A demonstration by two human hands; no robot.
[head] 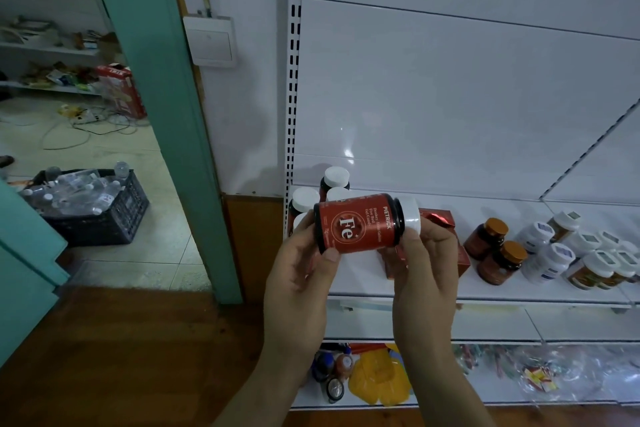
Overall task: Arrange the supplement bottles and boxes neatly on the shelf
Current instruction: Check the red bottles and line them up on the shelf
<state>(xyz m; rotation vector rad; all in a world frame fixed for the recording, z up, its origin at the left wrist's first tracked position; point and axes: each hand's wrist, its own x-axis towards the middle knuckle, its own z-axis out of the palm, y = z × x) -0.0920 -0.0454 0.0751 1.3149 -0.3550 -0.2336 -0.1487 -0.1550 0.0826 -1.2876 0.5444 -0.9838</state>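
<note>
Head view, centre of frame: dark glass bottle with red "Fe" label [360,227] held on its side above the white metal shelf [485,291], white cap pointing right. Left hand [298,274] holds the base end, thumb on the label's lower edge; right hand [424,270] holds the cap end, fingers curled round it. White-capped bottles [322,189] stand behind, upper left of the grip; red boxes [440,218] sit behind the right hand.
</note>
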